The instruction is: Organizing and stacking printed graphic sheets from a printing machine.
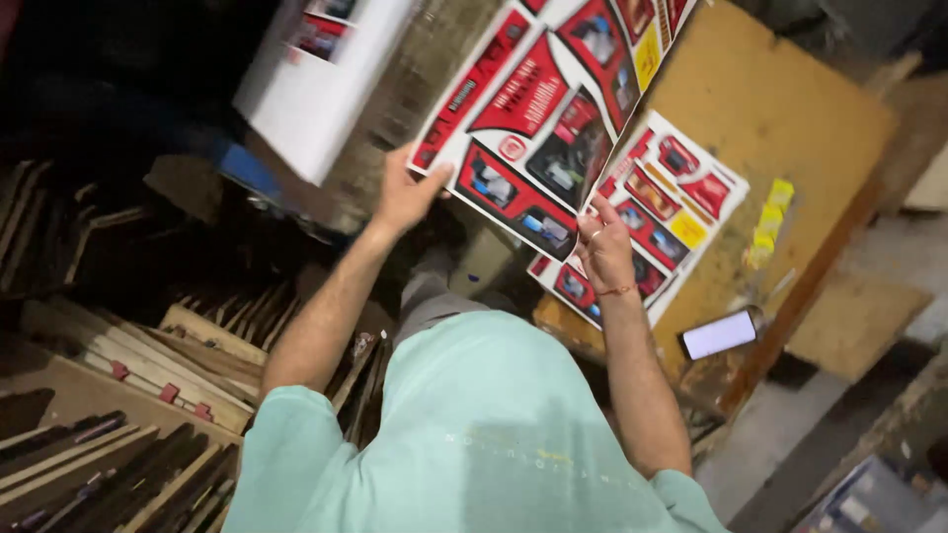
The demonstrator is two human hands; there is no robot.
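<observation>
I look down over my pale green shirt at a large printed sheet (553, 109) in red, white and black, lifted above a wooden table (780, 118). My left hand (407, 193) grips the sheet's near left corner. My right hand (604, 252) pinches its lower right edge, with a thin red thread on the wrist. Under it a second printed sheet (671, 212) of the same kind lies flat on the table.
A phone (719, 334) with a lit screen lies at the table's near edge. A yellow strip (768, 222) rests on the tabletop. A white stack of sheets (316, 79) sits upper left. Wooden frames and slats (128, 395) fill the lower left.
</observation>
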